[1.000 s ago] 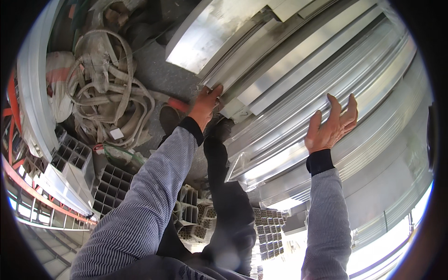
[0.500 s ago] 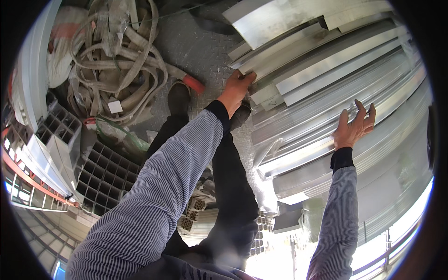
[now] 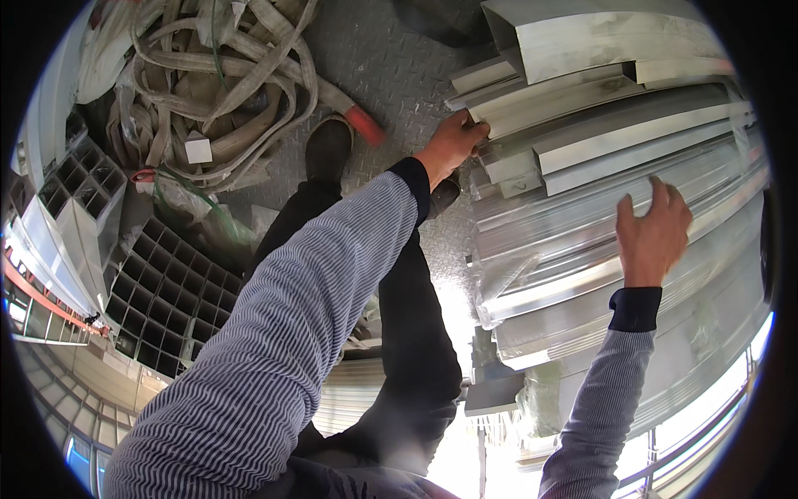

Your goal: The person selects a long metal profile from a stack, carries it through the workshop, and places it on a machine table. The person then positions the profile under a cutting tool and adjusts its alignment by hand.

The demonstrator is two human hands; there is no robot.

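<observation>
Though part hidden, metal profile (image 3: 559, 101) silvery w/ prob. smudges

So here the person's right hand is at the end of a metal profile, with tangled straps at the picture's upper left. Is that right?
Not quite: the head view shows the left hand at the end of a metal profile, not the right hand. The tangled straps are indeed at the upper left.

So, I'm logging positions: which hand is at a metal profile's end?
The left hand; the right hand is over stacked profiles, away from visible ends.
</observation>
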